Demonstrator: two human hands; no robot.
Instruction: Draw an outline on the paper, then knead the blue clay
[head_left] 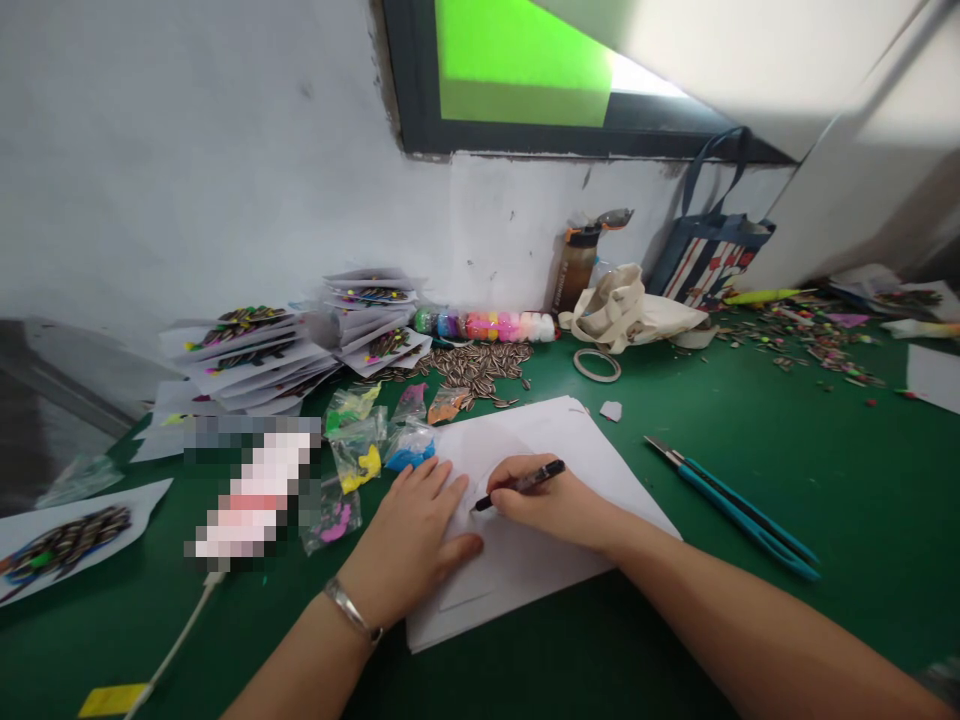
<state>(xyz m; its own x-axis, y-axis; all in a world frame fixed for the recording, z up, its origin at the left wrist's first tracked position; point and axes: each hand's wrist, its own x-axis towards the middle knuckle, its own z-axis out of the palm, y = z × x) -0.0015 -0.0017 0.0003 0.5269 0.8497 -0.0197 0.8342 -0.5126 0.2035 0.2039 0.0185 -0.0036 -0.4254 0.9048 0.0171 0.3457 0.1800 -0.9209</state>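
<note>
Pen tip down on the white paper, between the two hands.

The right hand (559,505) has a tight grip on a black pen (520,484); the pen's long line slants from upper right down to its tip at the left. The left hand (411,535) lies flat and open on the white paper (525,570), just beside the tip (almost touching it). The paper rests on the green desk (675,620), and blue scissors (739,510) lie well off to the right.

The surface (750,640) was dark green. The sheet of paper (540,450) on it was white, the pen (525,482) black, the scissors (739,510) teal. The sunflower seeds (472,365) were striped black and white. The bag (709,260) wore navy, red and white stripes.
</note>
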